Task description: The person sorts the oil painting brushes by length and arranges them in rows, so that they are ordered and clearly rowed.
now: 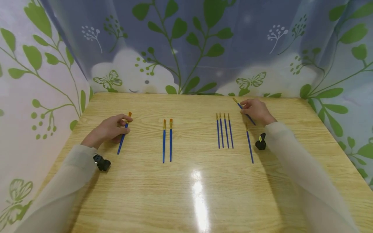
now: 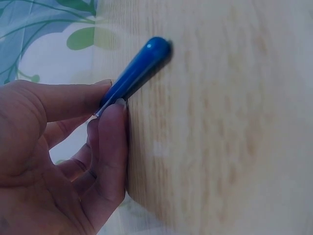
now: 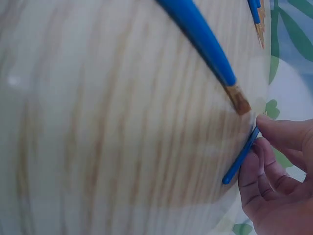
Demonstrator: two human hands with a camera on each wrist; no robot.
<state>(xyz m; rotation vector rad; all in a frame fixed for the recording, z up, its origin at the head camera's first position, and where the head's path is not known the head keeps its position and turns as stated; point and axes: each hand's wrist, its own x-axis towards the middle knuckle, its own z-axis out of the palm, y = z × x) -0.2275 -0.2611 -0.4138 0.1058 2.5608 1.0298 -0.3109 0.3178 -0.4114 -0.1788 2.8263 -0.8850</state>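
Observation:
At the left of the table, my left hand (image 1: 108, 128) pinches a blue paintbrush (image 1: 121, 142) whose flat brown bristles point away from me. The left wrist view shows its rounded handle end (image 2: 146, 61) jutting past thumb and fingers. On the far right, my right hand (image 1: 256, 110) holds a thin blue paintbrush (image 1: 239, 106) between thumb and fingers, tilted with its tip to the back left. Just below that hand lies another slim paintbrush (image 1: 249, 145); the right wrist view shows its handle (image 3: 203, 41) and brown tip close by.
Two thicker paintbrushes (image 1: 170, 142) lie side by side left of the table's middle. Several thin paintbrushes (image 1: 223, 132) form a row right of the middle, bristles toward the back. A leaf-patterned curtain (image 1: 201, 48) borders the wooden table (image 1: 145, 194) behind and at both sides.

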